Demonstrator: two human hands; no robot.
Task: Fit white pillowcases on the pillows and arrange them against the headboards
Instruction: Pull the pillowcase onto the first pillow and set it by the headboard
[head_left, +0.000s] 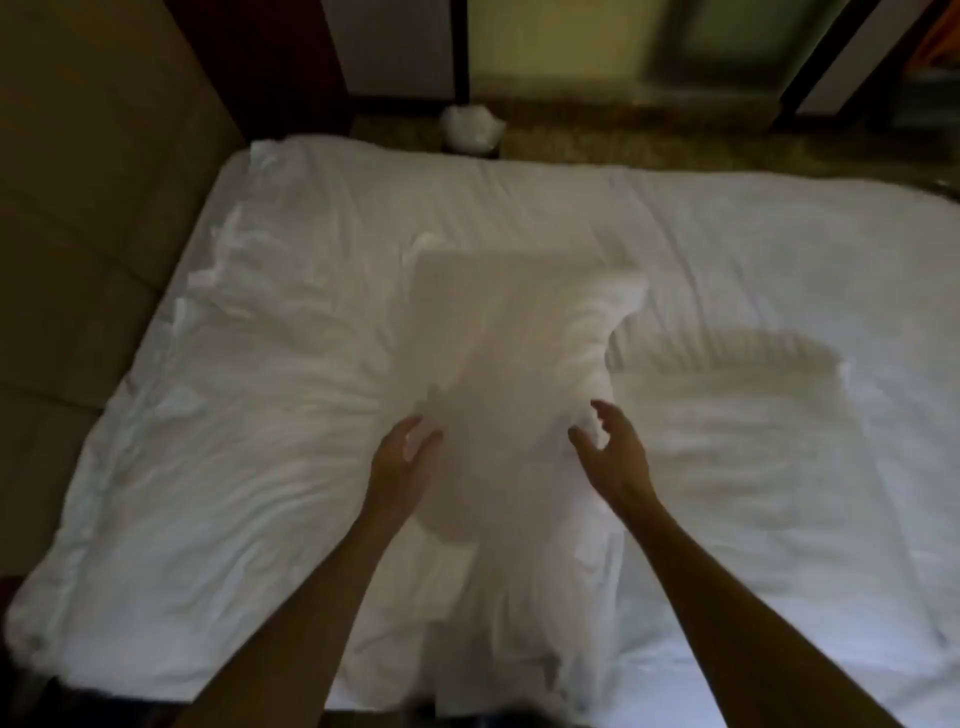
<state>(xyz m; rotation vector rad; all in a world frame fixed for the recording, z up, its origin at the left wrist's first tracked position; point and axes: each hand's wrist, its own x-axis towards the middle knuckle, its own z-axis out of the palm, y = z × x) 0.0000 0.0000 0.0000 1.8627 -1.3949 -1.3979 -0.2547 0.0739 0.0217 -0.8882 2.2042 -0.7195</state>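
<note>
A padded tan headboard (98, 249) runs down the far left, touching the left edge of the bed (779, 291), which fills most of the view under a rumpled white sheet. On the bed, near its middle and reaching to its near edge, stands a white pillow (514, 374), partly upright and blurred; whether its pillowcase is fully on cannot be told through the blur. The fabric of the pillow bunches and hangs loose at the bed's near edge.

The left hand (402, 457) is at the pillow's left side, fingers open and spread, the palm turned toward the fabric; the blur hides whether it touches the cloth. The right hand (610, 447) is at the pillow's right side, fingers curled loosely and apart, thumb separate, just beside a crumpled fold of the pillow without a clear grip on it. Both bare forearms reach in from below the bed's near edge.

To the right of the pillow a dark shadow lies on the bed's sheet. Beyond the bed's far edge, on the floor, sits a small white bin (471, 127) lined with white.
</note>
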